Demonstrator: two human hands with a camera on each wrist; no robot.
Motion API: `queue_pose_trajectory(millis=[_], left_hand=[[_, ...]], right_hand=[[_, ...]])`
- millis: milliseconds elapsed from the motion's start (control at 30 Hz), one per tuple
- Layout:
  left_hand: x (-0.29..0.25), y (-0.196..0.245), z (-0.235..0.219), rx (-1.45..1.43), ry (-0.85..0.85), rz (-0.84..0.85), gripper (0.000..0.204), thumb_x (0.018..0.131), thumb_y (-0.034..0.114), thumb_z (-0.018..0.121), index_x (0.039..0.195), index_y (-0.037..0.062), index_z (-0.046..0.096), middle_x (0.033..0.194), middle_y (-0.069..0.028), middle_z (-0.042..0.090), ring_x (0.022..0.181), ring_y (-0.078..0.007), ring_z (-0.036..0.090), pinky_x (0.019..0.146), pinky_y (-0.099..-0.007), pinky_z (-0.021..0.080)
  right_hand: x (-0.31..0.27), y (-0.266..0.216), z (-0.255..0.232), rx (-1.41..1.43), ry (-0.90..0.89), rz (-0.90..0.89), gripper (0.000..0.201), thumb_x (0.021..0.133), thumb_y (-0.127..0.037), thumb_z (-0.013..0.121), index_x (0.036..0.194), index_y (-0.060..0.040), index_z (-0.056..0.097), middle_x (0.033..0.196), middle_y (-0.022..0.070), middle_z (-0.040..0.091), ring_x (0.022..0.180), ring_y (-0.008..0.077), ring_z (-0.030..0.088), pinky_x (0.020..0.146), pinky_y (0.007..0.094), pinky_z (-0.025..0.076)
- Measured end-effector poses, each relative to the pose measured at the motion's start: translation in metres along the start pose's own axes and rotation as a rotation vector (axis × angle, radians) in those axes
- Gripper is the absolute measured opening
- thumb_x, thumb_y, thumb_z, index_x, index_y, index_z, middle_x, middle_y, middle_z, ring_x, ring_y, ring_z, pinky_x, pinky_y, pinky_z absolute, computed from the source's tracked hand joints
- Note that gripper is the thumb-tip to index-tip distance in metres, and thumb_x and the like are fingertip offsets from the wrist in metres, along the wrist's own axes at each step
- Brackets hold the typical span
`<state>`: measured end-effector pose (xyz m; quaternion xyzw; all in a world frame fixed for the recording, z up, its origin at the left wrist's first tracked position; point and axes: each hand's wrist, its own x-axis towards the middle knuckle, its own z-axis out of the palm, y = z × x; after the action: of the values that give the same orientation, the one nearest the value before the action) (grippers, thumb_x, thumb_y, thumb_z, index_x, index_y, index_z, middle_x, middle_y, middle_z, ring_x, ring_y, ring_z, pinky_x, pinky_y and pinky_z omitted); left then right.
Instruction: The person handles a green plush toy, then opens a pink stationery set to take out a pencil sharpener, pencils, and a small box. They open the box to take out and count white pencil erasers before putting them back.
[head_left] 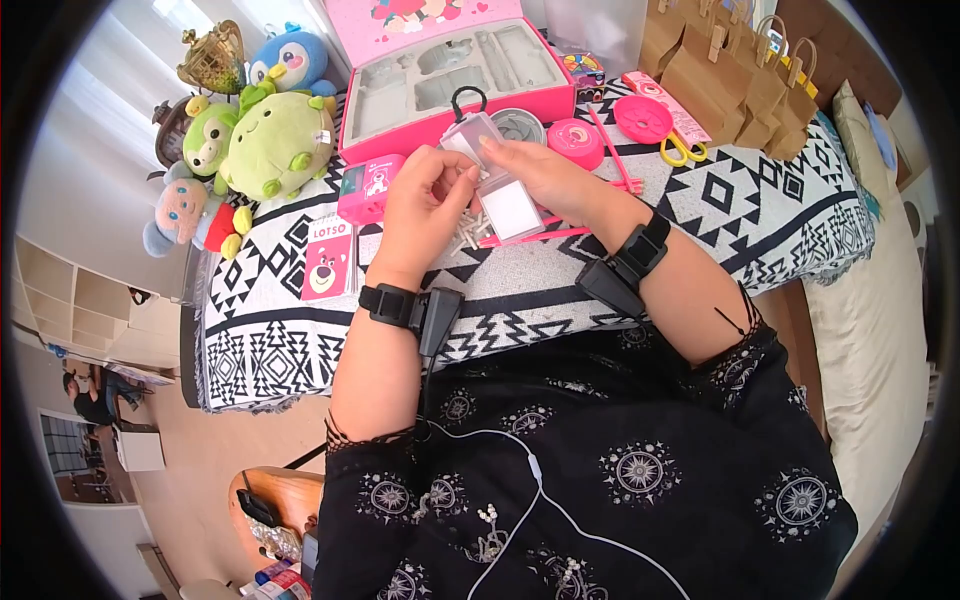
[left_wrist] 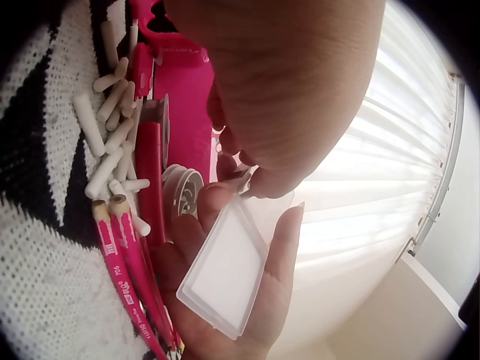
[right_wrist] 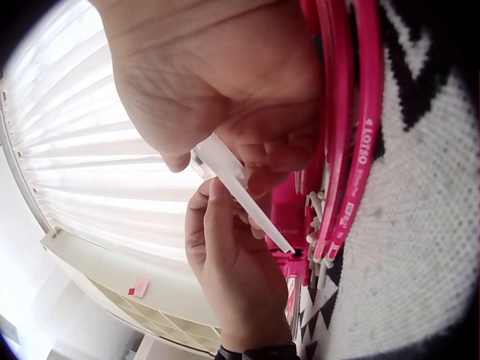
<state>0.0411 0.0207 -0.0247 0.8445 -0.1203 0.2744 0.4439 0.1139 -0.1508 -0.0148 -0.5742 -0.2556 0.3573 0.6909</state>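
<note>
My right hand holds a small clear plastic case with a white flat inside. The case stands unfolded, its clear lid raised toward the back and a black loop beyond it. At the case's near-left edge, my left hand has thumb and forefinger pinched together. In the left wrist view, left fingertips meet at the top edge of the case; what they pinch is partly hidden. Small white sticks lie loose on the cloth below, beside pink pencils.
Behind the hands stands an open pink box with a grey moulded insert. Plush toys sit at the left, a LOTSO notepad in front of them. Yellow-handled scissors and paper bags are at the right.
</note>
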Motion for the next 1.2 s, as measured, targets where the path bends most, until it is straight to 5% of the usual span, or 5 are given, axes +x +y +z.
queue_pose_trajectory(millis=[500,567,833,1200], left_hand=[[-0.002,0.002,0.001,-0.113,-0.003,-0.151,0.017,0.087,0.005,0.070,0.100,0.0030,0.060,0.072,0.0012,0.052,0.064,-0.0051,0.049,0.056,-0.0211,0.040],[-0.002,-0.001,0.002,-0.129,0.000,-0.149,0.019,0.088,0.005,0.070,0.101,0.0032,0.057,0.073,0.0013,0.052,0.065,-0.0048,0.049,0.056,-0.0204,0.040],[0.000,-0.009,0.005,-0.242,0.124,-0.135,0.013,0.094,0.009,0.062,0.101,0.0025,0.053,0.075,0.0000,0.055,0.071,-0.0067,0.052,0.062,-0.0231,0.044],[-0.005,-0.007,0.000,0.213,-0.354,-0.221,0.016,0.081,0.017,0.073,0.091,0.0062,0.068,0.080,-0.0072,0.061,0.068,-0.0202,0.059,0.063,-0.0331,0.048]], right_hand=[[-0.001,0.001,0.000,-0.015,0.000,-0.002,0.048,0.100,-0.047,0.050,0.120,-0.0039,0.057,0.099,0.0031,0.065,0.079,0.0067,0.064,0.066,0.0232,0.053],[0.004,0.006,-0.003,-0.029,-0.027,-0.015,0.057,0.099,-0.051,0.048,0.127,-0.0014,0.051,0.099,0.0107,0.068,0.089,0.0161,0.069,0.073,0.0308,0.057],[0.006,0.004,-0.007,0.045,0.030,-0.089,0.048,0.101,-0.047,0.047,0.117,-0.0026,0.056,0.090,0.0115,0.070,0.077,0.0148,0.069,0.067,0.0278,0.056],[0.011,0.007,-0.014,0.211,0.128,-0.183,0.048,0.101,-0.050,0.045,0.111,-0.0041,0.055,0.086,0.0132,0.070,0.074,0.0188,0.070,0.065,0.0311,0.057]])
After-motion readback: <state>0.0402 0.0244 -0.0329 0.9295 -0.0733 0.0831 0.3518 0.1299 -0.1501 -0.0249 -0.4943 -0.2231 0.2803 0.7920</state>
